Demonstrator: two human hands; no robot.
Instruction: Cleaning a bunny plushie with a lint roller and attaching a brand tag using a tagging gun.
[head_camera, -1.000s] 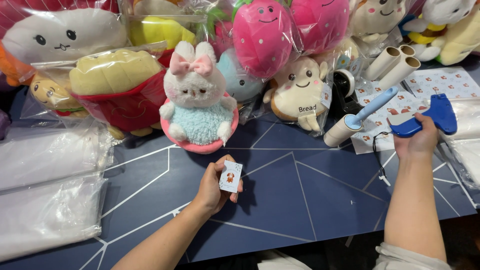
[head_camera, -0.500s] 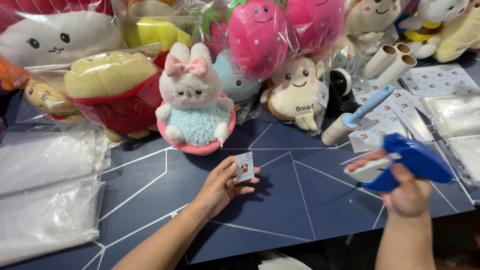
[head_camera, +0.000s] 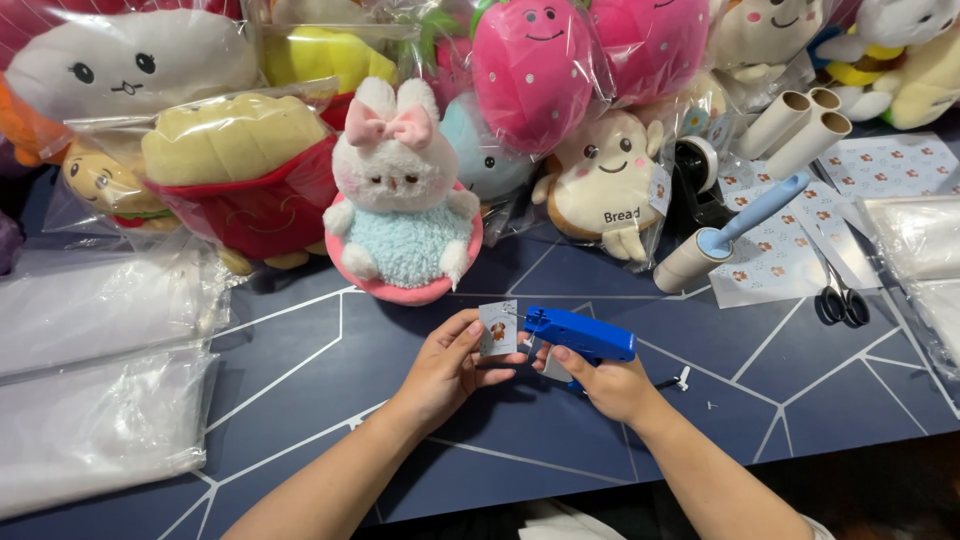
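Fingers of left hand (head_camera: 445, 368) pinch small tag (head_camera: 497, 328); right hand (head_camera: 612, 382) grips blue tagging gun (head_camera: 578, 334), tip at tag.

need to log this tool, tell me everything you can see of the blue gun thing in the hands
The blue tagging gun looks like hard plastic, with a long boxy barrel and a pistol grip mostly hidden in the right hand. It is held roughly level above the dark blue table, barrel pointing left. Its thin tip meets the small white paper tag pinched in the left hand. Whether the tip has gone through the tag cannot be told.
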